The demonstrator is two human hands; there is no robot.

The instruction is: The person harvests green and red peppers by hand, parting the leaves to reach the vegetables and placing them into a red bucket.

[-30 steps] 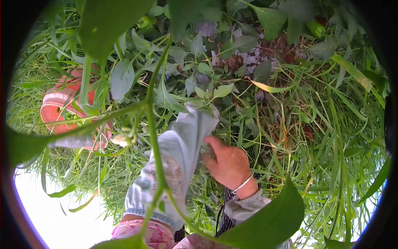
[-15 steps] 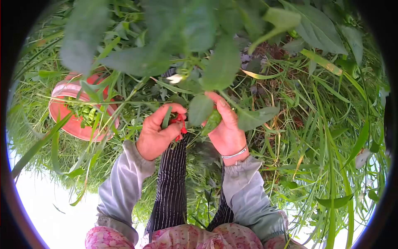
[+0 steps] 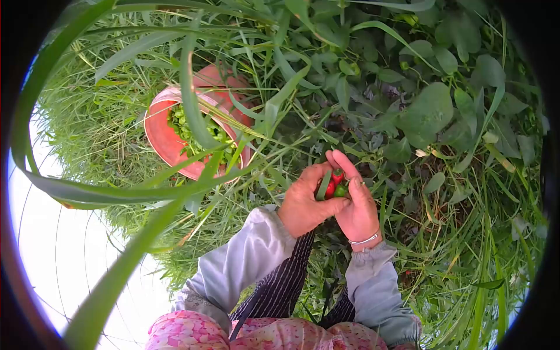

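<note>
My left hand and my right hand are together in front of me, cupped around a few small peppers. Between the fingers and thumbs show red peppers and a green pepper. The left fingers curl round the red ones. My right palm, with a silver bracelet at its wrist, closes in from the other side against the green one. A narrow green leaf blade stands out by the left thumb and forefinger.
To the left a red bucket lies tipped in the grass, with many green peppers inside. Long grass blades cross close before the camera. Leafy plants grow at the upper right.
My hands have come together, bringing the green pepper beside the red ones. The view has shifted left, so bucket and hands appear farther right, and the near leaves have left the foreground.
</note>
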